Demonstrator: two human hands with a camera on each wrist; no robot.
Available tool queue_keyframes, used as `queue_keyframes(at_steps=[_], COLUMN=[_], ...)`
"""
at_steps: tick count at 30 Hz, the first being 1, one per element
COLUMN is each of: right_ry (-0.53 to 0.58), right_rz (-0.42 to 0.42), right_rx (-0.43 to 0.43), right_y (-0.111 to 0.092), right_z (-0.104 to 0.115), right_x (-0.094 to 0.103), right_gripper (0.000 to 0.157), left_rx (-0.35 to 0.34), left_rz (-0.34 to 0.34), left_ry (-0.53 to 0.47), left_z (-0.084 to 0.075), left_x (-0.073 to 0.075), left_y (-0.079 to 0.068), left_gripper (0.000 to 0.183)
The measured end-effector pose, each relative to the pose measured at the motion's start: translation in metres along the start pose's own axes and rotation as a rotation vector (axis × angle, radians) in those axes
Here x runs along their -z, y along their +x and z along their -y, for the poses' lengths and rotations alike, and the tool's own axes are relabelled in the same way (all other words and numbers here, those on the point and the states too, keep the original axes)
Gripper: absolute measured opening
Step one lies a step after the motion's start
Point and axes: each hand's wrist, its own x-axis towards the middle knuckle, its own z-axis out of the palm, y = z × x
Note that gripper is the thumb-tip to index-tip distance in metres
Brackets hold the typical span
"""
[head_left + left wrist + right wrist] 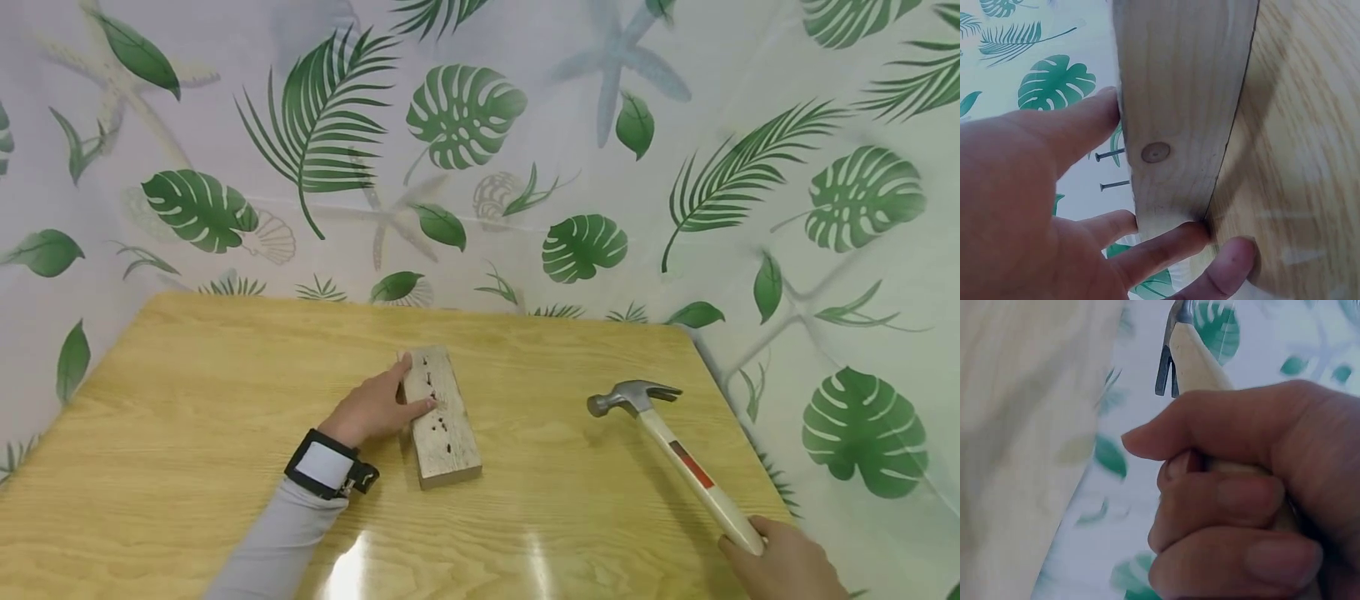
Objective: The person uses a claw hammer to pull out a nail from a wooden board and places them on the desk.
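Note:
A pale wooden block (pixel 459 446) lies on the table, with nails (pixel 1114 185) standing out of its upper face and several dark marks along it. My left hand (pixel 378 408) rests against its left side. The thumb reaches over the upper edge, and the other fingers, fairly straight, touch the edge and side without wrapping round it. At the right, my right hand (pixel 787 562) grips the lower end of a claw hammer's handle (pixel 693 471). The steel hammer head (pixel 634 397) is held over the table, right of the block and apart from it.
A wood-grain table (pixel 247 358) spreads beneath both hands, its right edge close to the hammer. Behind and at the sides hangs a white cloth (pixel 517 250) printed with green leaves. A black wrist strap (pixel 324 465) sits on the left wrist.

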Motion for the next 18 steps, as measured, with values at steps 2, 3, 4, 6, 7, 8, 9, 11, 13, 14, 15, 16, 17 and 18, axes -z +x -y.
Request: queue_keyframes(at_steps=[2, 3, 4, 6, 7, 8, 9, 11, 13, 14, 15, 16, 17, 18], right_ry=[0.004, 0.002, -0.001, -0.004, -0.006, -0.006, -0.010, -0.022, -0.032, -0.038, -0.043, -0.050, -0.061, -0.068], right_rz=[-0.045, -0.064, -0.081, -0.104, -0.112, -0.121, -0.130, -0.152, -0.169, -0.176, -0.183, -0.186, -0.190, -0.196], right_rx=[0.054, 0.079, 0.103, 0.140, 0.161, 0.185, 0.208, 0.260, 0.317, 0.344, 0.369, 0.393, 0.418, 0.439], right_y=[-0.003, -0.005, -0.007, -0.010, -0.012, -0.014, -0.015, -0.018, -0.019, -0.020, -0.021, -0.021, -0.022, -0.023], right_z=[0.022, 0.033, 0.043, 0.063, 0.072, 0.080, 0.089, 0.105, 0.120, 0.128, 0.137, 0.144, 0.152, 0.160], right_x=[0.000, -0.001, -0.001, -0.003, -0.004, -0.005, -0.006, -0.006, -0.005, -0.004, -0.003, -0.001, 0.000, 0.001], right_gripper=[0.037, 0.029, 0.022, 0.014, 0.014, 0.013, 0.013, 0.012, 0.009, 0.009, 0.009, 0.008, 0.007, 0.007], left_rx=[0.002, 0.003, 0.003, -0.019, -0.035, -0.061, -0.093, -0.169, -0.251, -0.292, -0.328, -0.363, -0.397, -0.434], left_rz=[0.007, -0.002, -0.027, -0.127, -0.194, -0.267, -0.340, -0.459, -0.520, -0.538, -0.549, -0.554, -0.551, -0.543], left_ry=[0.018, 0.029, 0.043, 0.090, 0.106, 0.115, 0.126, 0.144, 0.141, 0.146, 0.152, 0.160, 0.168, 0.175], left_z=[0.002, 0.002, 0.002, -0.001, -0.003, -0.007, -0.012, -0.023, -0.034, -0.040, -0.045, -0.050, -0.054, -0.058], left_x=[0.004, 0.007, 0.010, 0.017, 0.021, 0.025, 0.029, 0.036, 0.041, 0.043, 0.044, 0.044, 0.045, 0.045], left_y=[0.000, 0.000, -0.001, -0.004, -0.006, -0.009, -0.012, -0.020, -0.027, -0.030, -0.033, -0.035, -0.038, -0.040], left_gripper=[0.091, 0.089, 0.087, 0.079, 0.073, 0.068, 0.063, 0.055, 0.051, 0.050, 0.050, 0.049, 0.048, 0.047])
